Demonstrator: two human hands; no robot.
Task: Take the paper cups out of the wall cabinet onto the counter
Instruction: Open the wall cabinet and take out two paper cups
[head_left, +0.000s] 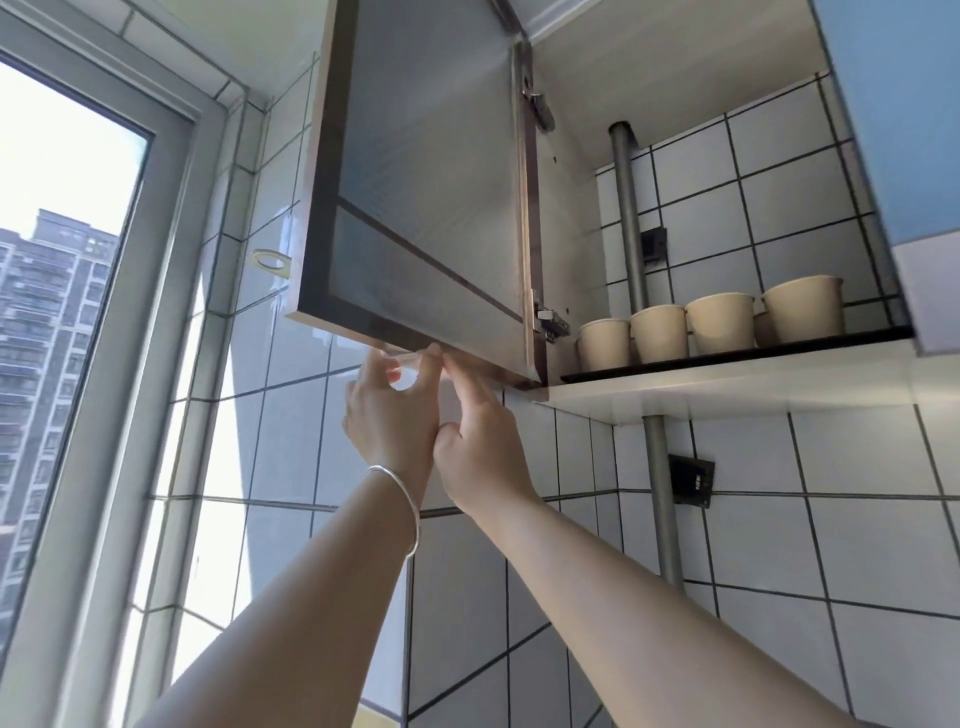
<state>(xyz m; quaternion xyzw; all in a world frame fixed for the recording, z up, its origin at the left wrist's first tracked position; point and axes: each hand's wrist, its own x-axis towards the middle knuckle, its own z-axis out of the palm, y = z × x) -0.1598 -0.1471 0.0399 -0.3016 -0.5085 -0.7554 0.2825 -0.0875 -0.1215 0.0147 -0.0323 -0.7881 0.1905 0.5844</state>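
The wall cabinet stands open, its frosted-glass door (426, 187) swung out to the left. Several beige paper cups (719, 323) sit in a row on the cabinet's dark bottom shelf (727, 358). My left hand (389, 415), with a silver bracelet on the wrist, pinches the lower edge of the door between thumb and fingers. My right hand (480, 441) is just beside it, with straight fingers pressed up against the door's underside. Both hands are left of the cups and below them.
A grey pipe (631, 228) runs up through the cabinet and down the tiled wall (831, 519). A second blue cabinet door (904, 130) hangs at the right. A window (62, 260) fills the left. The counter is out of view.
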